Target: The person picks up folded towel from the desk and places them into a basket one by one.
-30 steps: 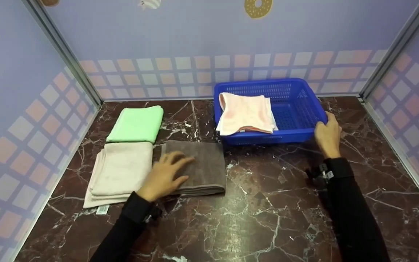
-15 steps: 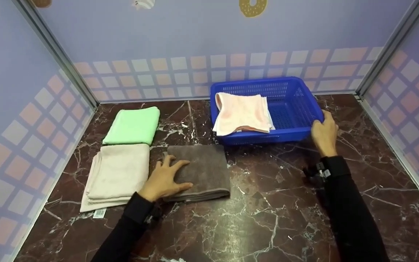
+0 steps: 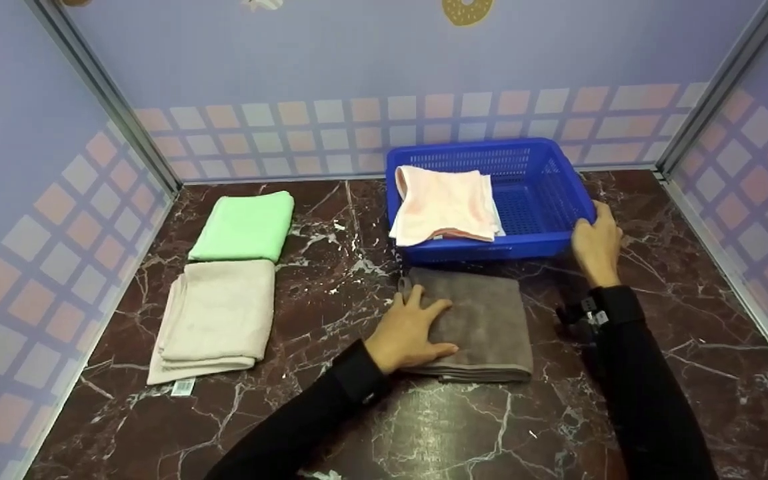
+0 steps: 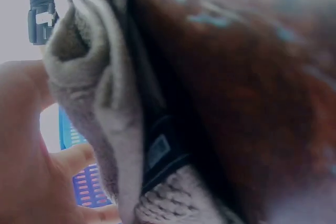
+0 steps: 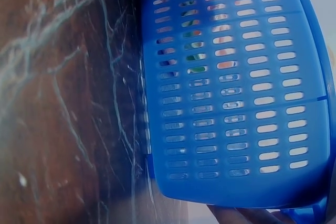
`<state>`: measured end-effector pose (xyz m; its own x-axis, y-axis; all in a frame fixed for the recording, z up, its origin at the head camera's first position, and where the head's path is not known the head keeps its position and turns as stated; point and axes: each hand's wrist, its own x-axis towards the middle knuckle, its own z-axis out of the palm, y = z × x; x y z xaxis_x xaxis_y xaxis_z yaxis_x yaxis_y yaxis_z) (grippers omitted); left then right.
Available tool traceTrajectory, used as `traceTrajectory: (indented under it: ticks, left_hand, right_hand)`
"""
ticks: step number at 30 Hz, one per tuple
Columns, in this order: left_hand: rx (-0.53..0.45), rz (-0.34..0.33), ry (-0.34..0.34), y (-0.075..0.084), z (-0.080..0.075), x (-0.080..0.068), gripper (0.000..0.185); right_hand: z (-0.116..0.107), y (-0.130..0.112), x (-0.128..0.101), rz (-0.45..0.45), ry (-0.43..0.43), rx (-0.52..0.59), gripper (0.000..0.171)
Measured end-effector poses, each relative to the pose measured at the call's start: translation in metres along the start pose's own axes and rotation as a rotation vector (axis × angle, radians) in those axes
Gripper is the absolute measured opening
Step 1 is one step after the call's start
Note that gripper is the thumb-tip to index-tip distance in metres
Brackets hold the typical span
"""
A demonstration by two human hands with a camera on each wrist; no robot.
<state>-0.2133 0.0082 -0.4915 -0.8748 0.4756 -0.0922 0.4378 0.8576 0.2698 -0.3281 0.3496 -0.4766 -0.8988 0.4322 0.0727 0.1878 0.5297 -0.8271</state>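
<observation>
Before the blue perforated plastic basket (image 3: 491,252) near the back edge of the worktop (image 3: 321,293), the left hand (image 3: 409,333) rested, fingers spread, on the folded grey-brown towel (image 3: 484,323) while the right hand (image 3: 597,243) pinched the basket's rim, seemingly steadying it.

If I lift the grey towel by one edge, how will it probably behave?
The grey towel would probably sag, since its folded layers look soft and loosely curled in the left wrist view. It may also unfold, as no fastening is visible. Its matte, fuzzy surface suggests little slipping.
</observation>
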Motion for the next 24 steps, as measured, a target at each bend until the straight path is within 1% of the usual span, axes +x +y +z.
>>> traceTrajectory:
  ticks: [7,10,13,16,18,19,20,22,24]
  left_hand:
    - [-0.047,0.005,0.017,-0.003,0.002,-0.001,0.081]
    - [-0.090,0.014,0.046,-0.005,0.002,-0.003,0.076]
    - [-0.147,0.020,0.086,-0.007,0.003,-0.003,0.066]
    - [-0.208,0.011,0.132,-0.008,0.004,-0.003,0.059]
    - [-0.242,-0.001,0.165,-0.009,0.005,-0.003,0.059]
    - [-0.250,-0.009,0.178,-0.009,0.005,-0.004,0.061]
    - [-0.255,-0.019,0.190,-0.008,0.006,-0.004,0.063]
    - [-0.244,-0.039,0.211,-0.008,0.006,-0.005,0.067]
    - [-0.213,-0.058,0.221,-0.008,0.006,-0.005,0.071]
  right_hand:
    - [0.007,-0.003,-0.009,-0.028,0.008,0.008,0.058]
    - [0.009,-0.004,-0.010,-0.034,-0.004,0.011,0.058]
    - [0.008,-0.004,-0.011,-0.034,-0.023,0.012,0.057]
    - [0.007,-0.003,-0.010,-0.037,-0.054,0.020,0.058]
    - [0.005,-0.002,-0.011,-0.035,-0.061,0.022,0.060]
    - [0.005,-0.002,-0.013,-0.035,-0.048,0.022,0.060]
    - [0.004,-0.001,-0.015,-0.035,-0.016,0.020,0.061]
    - [0.004,0.001,-0.022,-0.058,0.089,0.013,0.059]
    - [0.004,0.003,-0.033,-0.105,0.182,-0.009,0.051]
